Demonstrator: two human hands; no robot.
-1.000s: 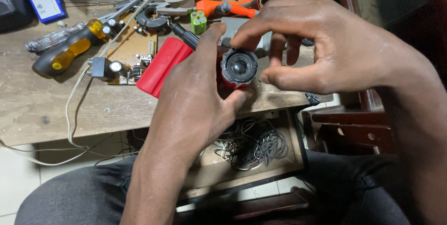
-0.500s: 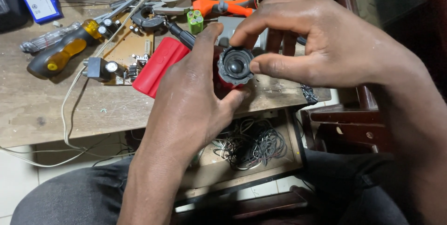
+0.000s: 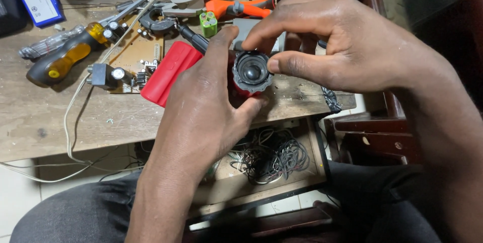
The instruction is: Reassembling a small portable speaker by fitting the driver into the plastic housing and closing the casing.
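Small round speaker (image 3: 251,72) with red rim held over near edge of worn wooden bench (image 3: 65,122); left hand (image 3: 201,117) wrapped round it from below, thumb and fingers clamped on body; right hand (image 3: 342,47) pinching its rim, thumb and forefinger closed on it; bench cluttered: red casing (image 3: 168,72), circuit board (image 3: 131,54), screwdriver (image 3: 60,62), orange pliers (image 3: 236,6); wire tangle (image 3: 271,157) in open drawer below; tiled floor (image 3: 20,197) at left.
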